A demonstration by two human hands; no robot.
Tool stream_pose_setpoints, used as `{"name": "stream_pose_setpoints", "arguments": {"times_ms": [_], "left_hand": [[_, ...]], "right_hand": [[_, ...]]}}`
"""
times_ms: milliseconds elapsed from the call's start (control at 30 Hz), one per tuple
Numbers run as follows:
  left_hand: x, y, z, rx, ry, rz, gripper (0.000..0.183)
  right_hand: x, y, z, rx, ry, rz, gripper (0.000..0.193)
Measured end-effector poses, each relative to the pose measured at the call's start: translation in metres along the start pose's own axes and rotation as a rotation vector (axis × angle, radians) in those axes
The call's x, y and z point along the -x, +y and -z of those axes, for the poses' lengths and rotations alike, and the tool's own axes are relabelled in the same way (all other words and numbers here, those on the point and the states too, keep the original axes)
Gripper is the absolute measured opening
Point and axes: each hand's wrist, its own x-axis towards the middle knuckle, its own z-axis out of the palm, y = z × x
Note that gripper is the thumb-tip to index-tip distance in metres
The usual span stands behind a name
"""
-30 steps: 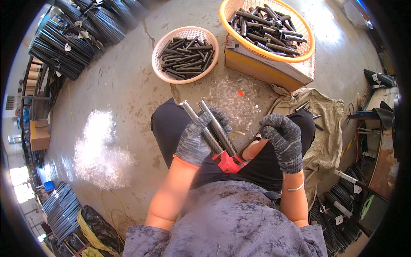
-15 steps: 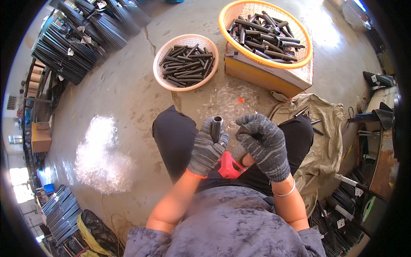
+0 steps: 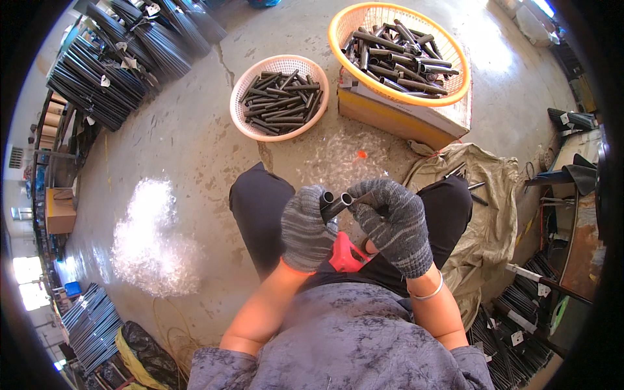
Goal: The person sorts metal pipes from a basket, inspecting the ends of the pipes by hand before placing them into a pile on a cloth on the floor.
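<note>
My left hand (image 3: 305, 227), in a grey striped knitted glove, is closed around two short dark metal tubes with their open ends up. One tube (image 3: 327, 197) stands close to the glove; the other tube (image 3: 337, 207) leans right, toward my right hand. My right hand (image 3: 393, 224), gloved alike, pinches a thin, dark brownish flat piece (image 3: 363, 198), whose edge meets the rim of the leaning tube. Its full shape is hidden by the fingers. Both hands are above my lap, over a red plastic thing (image 3: 348, 253) between my legs.
Ahead stands a pale pink basket (image 3: 238, 120) of dark tubes. Right of it, an orange-rimmed basket (image 3: 335, 45) of tubes rests on a cardboard box (image 3: 396, 117). A crumpled tan sack (image 3: 494, 214) with several tubes lies at right. Bundled rods (image 3: 97, 84) stand at far left.
A second tube now shows in my left hand, leaning right. My right hand has come closer, and its flat piece now meets that tube's rim.
</note>
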Motion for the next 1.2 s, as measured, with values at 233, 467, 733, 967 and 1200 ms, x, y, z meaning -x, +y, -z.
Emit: {"name": "stream_pose_setpoints", "arguments": {"times_ms": [233, 467, 733, 967, 1200], "left_hand": [[-0.003, -0.004, 0.004, -0.146, 0.008, -0.139, 0.033], [-0.01, 0.015, 0.015, 0.336, -0.133, 0.035, 0.034], [-0.012, 0.003, 0.036, 1.127, -0.606, 0.523, 0.034], [-0.011, 0.001, 0.043, 1.403, -0.929, 0.504, 0.046], [-0.013, -0.009, 0.04, 1.463, -0.705, 0.822, 0.05]], "right_hand": [[0.001, 0.002, -0.004, 0.092, 0.098, 0.079, 0.013], [0.001, 0.011, 0.006, -0.002, 0.019, -0.024, 0.015], [-0.007, 0.012, 0.011, 0.134, 0.096, 0.276, 0.014], [-0.021, 0.028, 0.033, 0.192, 0.336, 0.275, 0.018], [-0.006, 0.084, 0.061, 0.239, 0.05, 0.187, 0.015]]}}
